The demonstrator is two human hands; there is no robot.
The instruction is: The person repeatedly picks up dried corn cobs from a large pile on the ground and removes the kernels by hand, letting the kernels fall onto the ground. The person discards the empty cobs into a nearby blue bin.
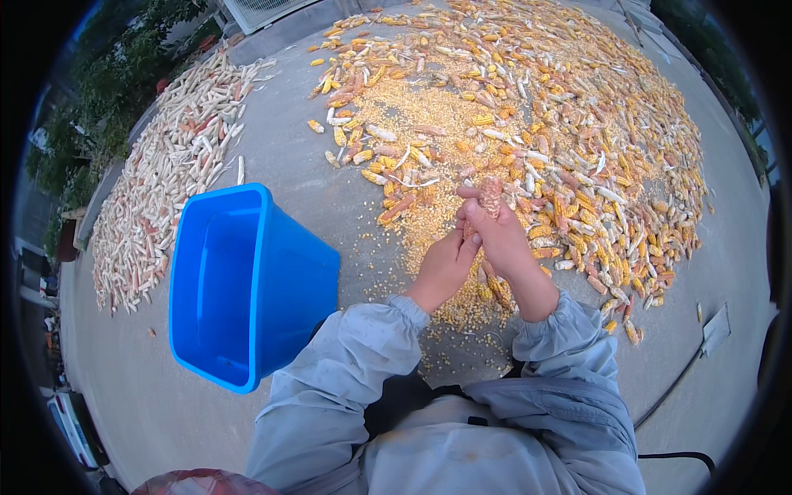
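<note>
My left hand (444, 262) and my right hand (502, 241) are together in front of me, both closed on a pinkish corn cob (490, 193) held slanting, its upper end showing above my fingers. My right hand sits higher on it, partly hiding my left fingers. Beneath and around them lie loose yellow kernels (425, 227) and corn ears (582, 214), some yellow, some pale or reddish, spread in a wide layer across the concrete ground.
A blue plastic bin (295, 280) lies tipped on its side at left. Beyond it is a heap of pale stripped cobs (144, 214). A flat-bladed shovel (716, 328) rests at lower right. Plants (78, 132) line the left edge, and a dark strap or hose (685, 455) is at bottom right.
</note>
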